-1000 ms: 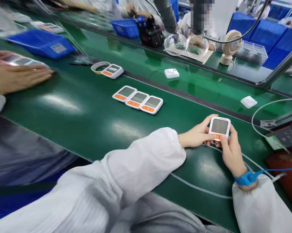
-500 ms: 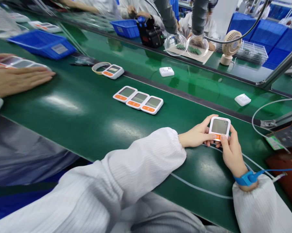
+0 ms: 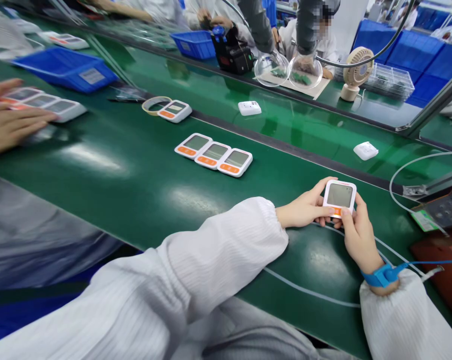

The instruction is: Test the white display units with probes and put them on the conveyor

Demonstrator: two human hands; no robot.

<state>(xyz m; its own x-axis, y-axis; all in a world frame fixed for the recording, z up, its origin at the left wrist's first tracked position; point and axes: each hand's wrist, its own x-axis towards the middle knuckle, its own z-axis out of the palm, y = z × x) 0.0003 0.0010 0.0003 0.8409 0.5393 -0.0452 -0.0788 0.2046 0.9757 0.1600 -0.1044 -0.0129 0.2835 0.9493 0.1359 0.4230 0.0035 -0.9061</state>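
**Two-handed grip, screen up**

The left hand (image 3: 304, 210) and right hand (image 3: 357, 240) are both closed on a small white plastic device (image 3: 339, 196) with a grey screen and an orange button. It is held upright just above the glossy green surface (image 3: 135, 185), on its near right side. The left hand cups it from the side and the right grips from below, and both thumbs meet at the orange lower edge. A blue wrist strap (image 3: 379, 276) circles the right wrist. Further left, a row of three white devices (image 3: 213, 155) lies side by side, touching, screens up. Beyond them a single white device (image 3: 175, 110) sits against a pale ring of tape (image 3: 155, 104). At far left a co-worker's hand (image 3: 8, 122) rests beside more devices.
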